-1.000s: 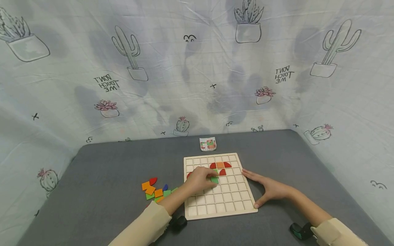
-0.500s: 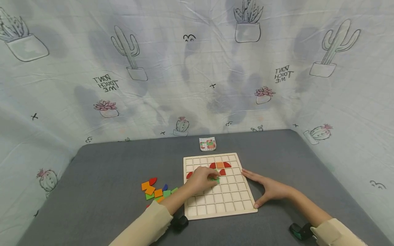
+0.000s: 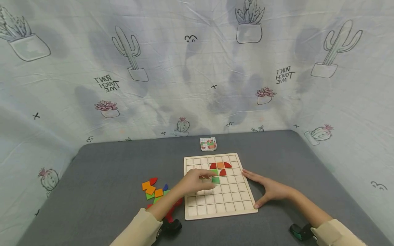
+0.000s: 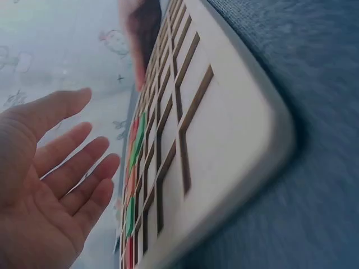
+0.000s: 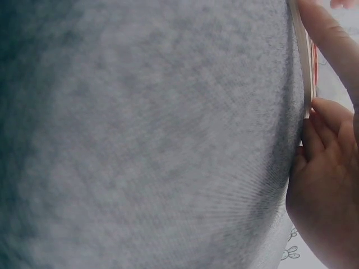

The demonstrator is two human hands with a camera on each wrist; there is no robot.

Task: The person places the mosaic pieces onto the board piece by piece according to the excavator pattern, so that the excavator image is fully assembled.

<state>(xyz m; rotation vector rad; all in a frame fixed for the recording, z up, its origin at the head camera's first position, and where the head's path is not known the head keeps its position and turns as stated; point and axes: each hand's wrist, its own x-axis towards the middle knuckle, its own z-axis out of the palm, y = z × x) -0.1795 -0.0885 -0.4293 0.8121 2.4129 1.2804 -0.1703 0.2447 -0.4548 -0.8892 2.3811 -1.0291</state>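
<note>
A wooden grid board [image 3: 235, 206] lies on the table. In its upper part sit an orange square [image 3: 220, 165], several red quarter-round pieces [image 3: 223, 172] and green squares [image 3: 215, 180]. Over the board's left half, in the head view, is my left hand [image 3: 193, 181]; its fingers are extended and parted from the thumb. The left wrist view shows this palm [image 4: 45, 207] holding nothing, with the inlaid pieces beyond the fingertips. My right hand [image 3: 272, 189] rests along the right edge, thumb near the front corner and fingertips farther up, touching the rim.
Loose orange squares [image 3: 158, 193], a red piece [image 3: 153, 181], a blue piece [image 3: 166, 187] and several green and red ones lie left of the board, partly behind the left forearm. Behind the board is a small pattern card [image 3: 208, 144]. A patterned cloth [image 3: 212, 68] hangs around the table.
My left hand has drawn back to the left, off the lower green square, which now shows fully in its cell. The right hand has stayed at the board's edge.
</note>
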